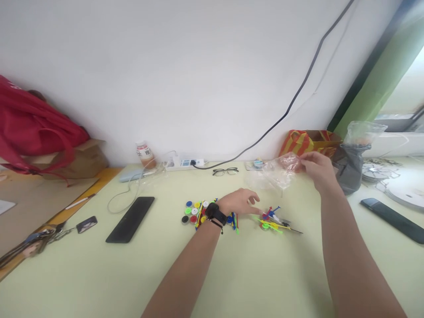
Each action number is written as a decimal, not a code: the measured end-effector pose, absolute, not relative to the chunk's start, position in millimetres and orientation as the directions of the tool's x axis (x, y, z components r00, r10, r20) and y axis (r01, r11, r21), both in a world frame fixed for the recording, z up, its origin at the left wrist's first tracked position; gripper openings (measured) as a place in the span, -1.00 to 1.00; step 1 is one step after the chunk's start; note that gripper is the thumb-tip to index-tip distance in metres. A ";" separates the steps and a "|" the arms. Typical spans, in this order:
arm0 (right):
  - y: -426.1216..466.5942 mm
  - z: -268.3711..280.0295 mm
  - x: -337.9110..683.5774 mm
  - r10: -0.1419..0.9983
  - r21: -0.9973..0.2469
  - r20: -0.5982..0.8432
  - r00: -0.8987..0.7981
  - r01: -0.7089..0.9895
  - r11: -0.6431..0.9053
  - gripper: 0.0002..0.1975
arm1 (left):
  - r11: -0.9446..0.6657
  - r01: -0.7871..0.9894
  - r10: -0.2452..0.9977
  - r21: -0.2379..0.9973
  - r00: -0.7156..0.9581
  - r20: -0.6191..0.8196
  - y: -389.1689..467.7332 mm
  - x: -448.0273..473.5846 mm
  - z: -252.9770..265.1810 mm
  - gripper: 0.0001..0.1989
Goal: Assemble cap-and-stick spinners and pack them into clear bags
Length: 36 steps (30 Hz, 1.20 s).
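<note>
My left hand (240,202), with a black watch on the wrist, hovers over the table with its fingers apart. Its lowest fingertip reaches the edge of a small pile of coloured plastic sticks (273,225); whether it touches them I cannot tell. Beneath and beside that wrist lie rows of small round plastic discs (194,211) in several colours, with more thin coloured sticks (235,223) among them, partly hidden by the hand. Farther right, my right hand (318,171) pinches the edge of a crumpled clear plastic bag (273,176) that rests on the table.
Glasses (225,172) and a power strip (183,164) lie near the wall, with a bottle (145,154) to their left. A black phone-like slab (130,221) is left, a dark phone (392,220) right. A grey bag (347,168) stands beside a striped bag (298,141).
</note>
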State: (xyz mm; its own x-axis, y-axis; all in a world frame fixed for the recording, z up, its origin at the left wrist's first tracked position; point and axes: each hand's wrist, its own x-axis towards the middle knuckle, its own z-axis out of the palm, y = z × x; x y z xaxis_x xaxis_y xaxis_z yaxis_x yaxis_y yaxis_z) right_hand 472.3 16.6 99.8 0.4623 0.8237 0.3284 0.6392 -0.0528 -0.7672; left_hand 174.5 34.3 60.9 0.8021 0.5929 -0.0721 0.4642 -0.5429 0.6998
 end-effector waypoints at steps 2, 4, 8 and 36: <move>20.8 80.8 483.5 0.822 -0.769 0.258 0.508 0.623 -0.144 -0.70 | -0.564 0.477 0.568 0.674 0.817 -0.102 32.4 176.9 57.9 -0.44; 21.8 67.0 490.7 0.829 -0.741 0.193 0.525 0.632 -0.228 -0.72 | -0.583 0.479 0.554 0.656 0.825 -0.109 29.6 181.0 55.0 -0.47; 24.3 59.4 492.9 0.876 -0.635 0.086 0.475 0.704 -0.319 -0.78 | -0.582 0.483 0.570 0.655 0.816 -0.095 22.5 192.1 47.7 -0.63; -16.4 99.6 379.2 0.959 -0.798 0.046 -0.279 0.567 0.204 -0.80 | -0.387 0.207 0.805 0.898 0.551 0.220 42.9 179.1 70.8 -0.69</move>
State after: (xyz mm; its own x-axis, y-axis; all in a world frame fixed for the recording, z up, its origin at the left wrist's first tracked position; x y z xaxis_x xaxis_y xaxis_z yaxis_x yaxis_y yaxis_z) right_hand 379.2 -16.4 99.6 -0.2793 0.9591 0.0461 0.5671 0.2036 -0.7981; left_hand 179.1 42.9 70.8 0.5507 0.8051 0.2203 0.2069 -0.3874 0.8984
